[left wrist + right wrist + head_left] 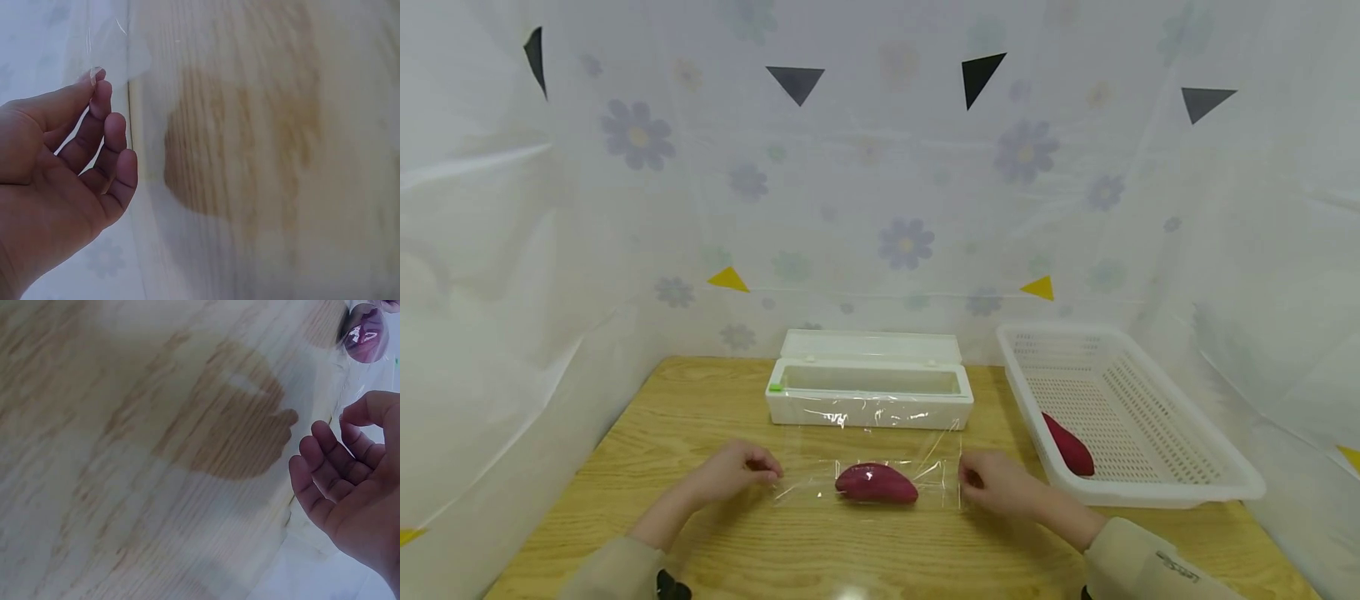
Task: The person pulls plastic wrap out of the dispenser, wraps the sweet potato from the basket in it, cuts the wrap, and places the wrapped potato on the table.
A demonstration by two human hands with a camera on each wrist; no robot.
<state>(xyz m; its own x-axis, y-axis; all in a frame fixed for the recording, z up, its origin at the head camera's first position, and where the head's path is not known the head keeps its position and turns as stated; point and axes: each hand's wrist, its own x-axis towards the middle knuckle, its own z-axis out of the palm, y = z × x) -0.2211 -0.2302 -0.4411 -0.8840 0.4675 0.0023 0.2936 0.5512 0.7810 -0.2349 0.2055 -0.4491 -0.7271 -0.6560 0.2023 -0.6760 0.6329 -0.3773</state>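
Note:
A purple-red sweet potato [877,484] lies in the middle of the table front, with clear cling film [805,482] over it. The film runs down from a white cling film dispenser [869,410] behind, whose lid stands up. My left hand [737,472] pinches the film's left front corner between thumb and index finger; the crumpled corner shows at the fingertips in the left wrist view. At the other side my right hand [1000,483] pinches the film's right edge, its other fingers loosely bent. The right wrist view also shows the sweet potato [366,334] under shiny film.
To the right stands a white perforated basket [1150,493] with another sweet potato [1069,446] against its left wall. A green slider [776,387] sits at the dispenser's left end. Wood-grain table [700,400] lies beneath, with white flowered sheeting [880,167] on the sides and back.

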